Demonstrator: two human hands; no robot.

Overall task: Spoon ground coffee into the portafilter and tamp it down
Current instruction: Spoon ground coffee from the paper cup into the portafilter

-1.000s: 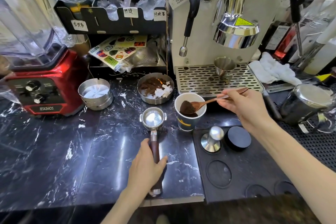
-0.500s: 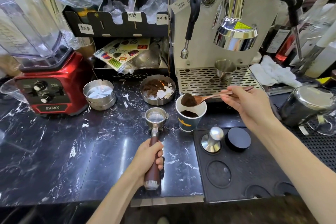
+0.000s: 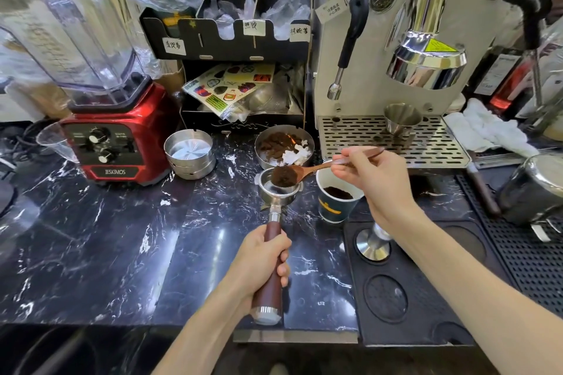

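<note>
One red-based blender [image 3: 112, 134] stands toward the rear left of the black marble counter [image 3: 100, 253]; the broad stretch of counter between it and the front edge lies open. One small steel dish [image 3: 189, 153] sits just right of the blender. Near the counter's middle, one portafilter [image 3: 278, 192] lies with its basket toward the rear and its wooden handle running to the front edge; the left hand [image 3: 262, 265] has its fingers clamped around that handle. One steel bowl [image 3: 285, 145] of spent grounds sits behind the basket. One wooden spoon [image 3: 300, 172], heaped with ground coffee [image 3: 283, 176], hovers over the basket, pinched at its stem by the fingers of the right hand [image 3: 374, 179]. One paper cup [image 3: 338, 201] holding grounds stands just right of the basket. One tamper [image 3: 373, 245] rests on the black mat [image 3: 405, 298] at the front right. One espresso machine [image 3: 393, 64] occupies the rear right.
</note>
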